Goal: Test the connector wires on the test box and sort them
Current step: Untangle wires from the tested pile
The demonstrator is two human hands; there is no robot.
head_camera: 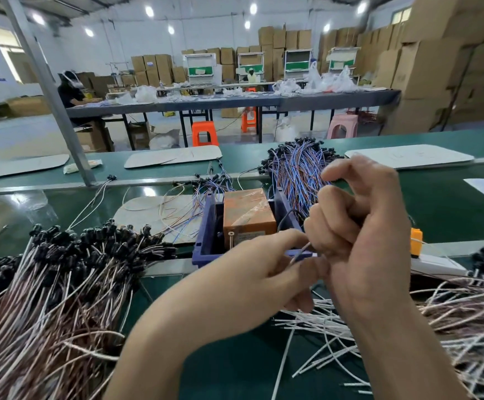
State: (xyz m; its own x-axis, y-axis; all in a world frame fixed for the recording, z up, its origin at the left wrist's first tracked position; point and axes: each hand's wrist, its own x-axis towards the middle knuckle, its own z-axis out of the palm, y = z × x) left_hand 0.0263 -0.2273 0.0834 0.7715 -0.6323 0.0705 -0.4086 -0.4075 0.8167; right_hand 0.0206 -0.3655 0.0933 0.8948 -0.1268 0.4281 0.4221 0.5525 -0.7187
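Observation:
The orange, tape-wrapped test box (248, 213) sits in a blue plastic bin (207, 241) at the centre of the green bench. Just in front of it my left hand (252, 272) pinches the bare end of a thin connector wire (301, 252). My right hand (362, 226) is raised beside it with fingers curled round the same wire, index finger lifted. A large bundle of brown and white wires with black connectors (70, 264) lies at the left. Loose white and brown wires (451, 319) spread at the right.
A pile of blue and brown wires (298, 168) lies behind the bin. A few loose wires rest on a cardboard sheet (148, 215). An orange tool (416, 241) and white strip sit at the right. A metal post (61, 111) rises at the left. People work at far tables.

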